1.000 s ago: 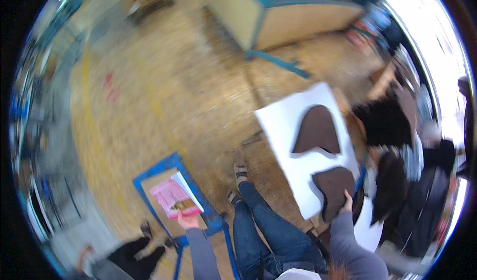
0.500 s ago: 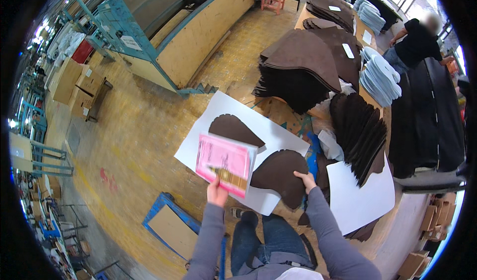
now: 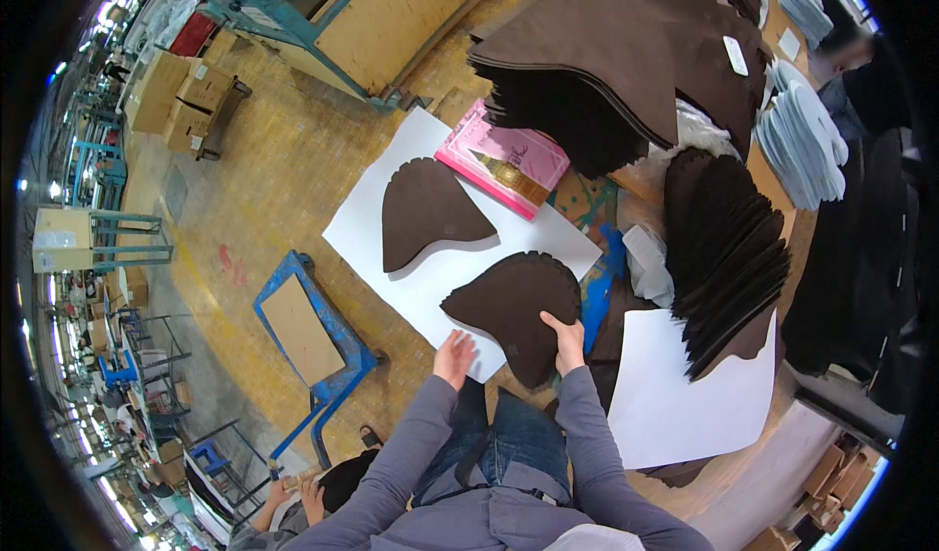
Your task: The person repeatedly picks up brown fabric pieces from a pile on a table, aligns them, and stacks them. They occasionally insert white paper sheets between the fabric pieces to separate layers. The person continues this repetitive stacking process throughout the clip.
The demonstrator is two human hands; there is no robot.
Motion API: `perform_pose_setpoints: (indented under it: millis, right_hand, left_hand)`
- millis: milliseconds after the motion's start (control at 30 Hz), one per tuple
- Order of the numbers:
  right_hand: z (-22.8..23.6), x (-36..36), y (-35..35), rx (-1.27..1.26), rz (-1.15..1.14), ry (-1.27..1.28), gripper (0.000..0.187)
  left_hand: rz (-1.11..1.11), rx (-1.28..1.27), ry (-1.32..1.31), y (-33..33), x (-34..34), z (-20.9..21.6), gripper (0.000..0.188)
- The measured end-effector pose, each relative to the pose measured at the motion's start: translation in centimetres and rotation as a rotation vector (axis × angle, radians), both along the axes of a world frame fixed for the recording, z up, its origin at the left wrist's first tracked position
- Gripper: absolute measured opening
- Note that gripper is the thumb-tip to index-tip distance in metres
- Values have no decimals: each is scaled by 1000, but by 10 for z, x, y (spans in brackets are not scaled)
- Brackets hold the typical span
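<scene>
A dark brown shaped foam or leather piece [image 3: 514,302] with a scalloped edge lies at a white sheet's near right side. My right hand [image 3: 564,341] grips that piece at its right edge, thumb on top. My left hand [image 3: 454,357] holds nothing; its slightly blurred fingers are apart at the near edge of the white sheet [image 3: 367,219], left of the piece. A second brown piece [image 3: 425,214] lies flat farther left on the sheet. The pink book [image 3: 514,160] rests at the sheet's far edge, beside a tall stack of brown pieces [image 3: 587,57].
A fanned brown stack [image 3: 719,248], clear plastic [image 3: 646,263] and another white sheet [image 3: 685,395] lie to the right. Grey-white stacked pieces [image 3: 802,145] stand beyond. On the left are a blue cart [image 3: 337,380] and cartons [image 3: 196,106]. A co-worker's hands [image 3: 298,492] show at lower left.
My left hand has let go of the pink book, now at the sheet's far edge, and come back toward me. My right hand still holds the brown piece. The view has shifted.
</scene>
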State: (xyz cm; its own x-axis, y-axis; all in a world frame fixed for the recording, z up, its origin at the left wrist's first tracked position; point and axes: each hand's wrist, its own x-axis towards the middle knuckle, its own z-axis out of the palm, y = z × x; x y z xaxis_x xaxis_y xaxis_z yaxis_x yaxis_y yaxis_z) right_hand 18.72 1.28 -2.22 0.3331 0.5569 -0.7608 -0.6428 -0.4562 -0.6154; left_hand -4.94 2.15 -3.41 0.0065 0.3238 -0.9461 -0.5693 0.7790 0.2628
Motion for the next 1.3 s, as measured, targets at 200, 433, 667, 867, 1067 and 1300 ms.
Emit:
perform_pose_setpoints:
  millis: [200,433,667,867,1067,1300]
  right_hand:
    - [11,-6,14,118,64,39,52]
    - [33,21,-37,641,364,-137,63]
    - [39,23,10,981,-213,452,77]
    - [66,-5,48,733,-482,565,77]
    - [41,-33,67,721,-472,637,55]
    - [37,-42,75,869,-220,569,77]
  left_hand:
    - [13,137,-185,-8,20,-38,14]
    - [32,449,-667,10,37,41,77]
    - [-43,925,-402,63,64,74,75]
    - [-247,1122,-188,85,52,92,50]
    - [-367,1174,-160,88,32,92,90]
    - [-150,1306,98,127,51,121,45]
